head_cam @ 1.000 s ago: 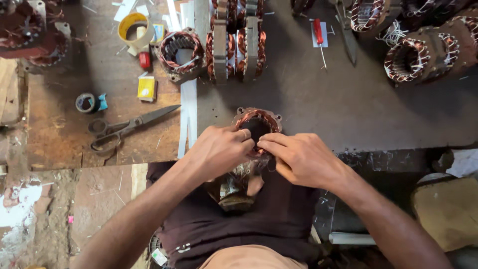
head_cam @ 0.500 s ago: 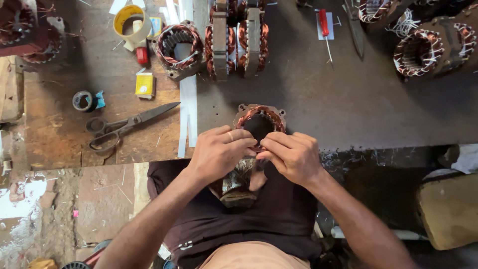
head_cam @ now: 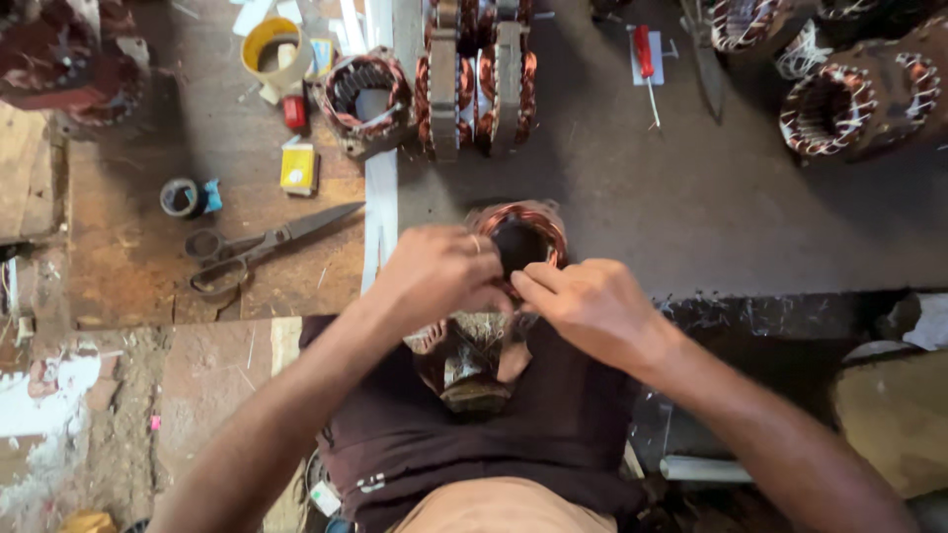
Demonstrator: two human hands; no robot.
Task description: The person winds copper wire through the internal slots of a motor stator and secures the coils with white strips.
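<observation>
Both hands on the motor stator at frame centre, propped at the near edge of the counter. Left hand grips its left side, right hand pinches at the copper winding rim. Scissors lie left, more stators along the top

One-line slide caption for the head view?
Both hands, left hand and right hand, work the copper windings of a motor stator at a workbench, scissors nearby.
</observation>
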